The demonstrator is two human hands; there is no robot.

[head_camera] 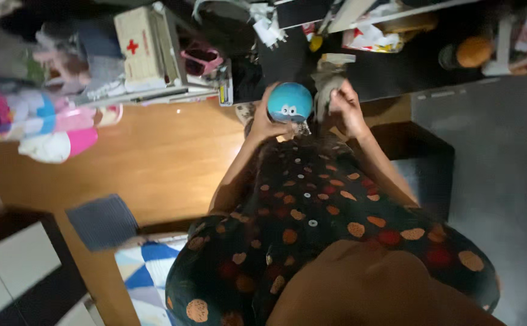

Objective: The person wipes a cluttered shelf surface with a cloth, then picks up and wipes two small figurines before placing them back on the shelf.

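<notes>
My left hand (264, 119) grips a round blue toy ball (290, 101) with cartoon eyes, holding it up in front of my body. My right hand (346, 107) is closed around a grey cloth-like thing (327, 81), just to the right of the ball and almost touching it. My dark dress (311, 223) with orange and red spots fills the lower middle of the head view and hides whatever lies below my arms.
A cluttered dark shelf (390, 66) stands ahead with a white first-aid box (138, 47), papers (369, 37) and an orange round object (473, 52). Pink and white fabrics (40, 124) lie at left on the wooden floor (160, 163). A grey mat (102, 221) lies lower left.
</notes>
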